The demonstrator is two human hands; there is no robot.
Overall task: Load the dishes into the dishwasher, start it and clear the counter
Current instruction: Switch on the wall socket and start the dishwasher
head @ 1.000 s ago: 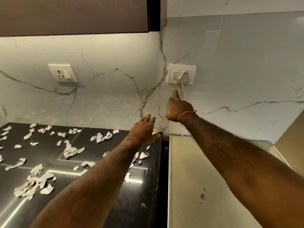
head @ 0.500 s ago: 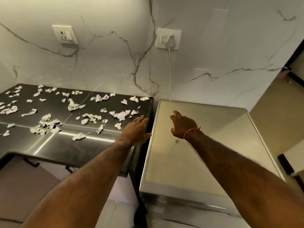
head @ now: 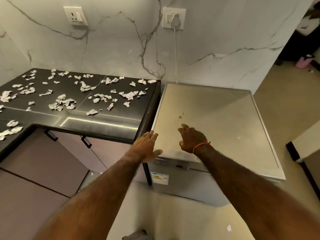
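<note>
Dishwasher [head: 216, 118] silver, door closed | counter [head: 103, 118] paper-strewn | left hand [head: 147, 148], right hand [head: 192, 139] spread, empty

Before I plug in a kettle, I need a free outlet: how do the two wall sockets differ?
The left socket has nothing plugged in; the right socket holds a white plug whose cord drops behind the dishwasher. The left one sits above the littered counter, the right one above the dishwasher. Both are white plates on the marble wall.
</note>
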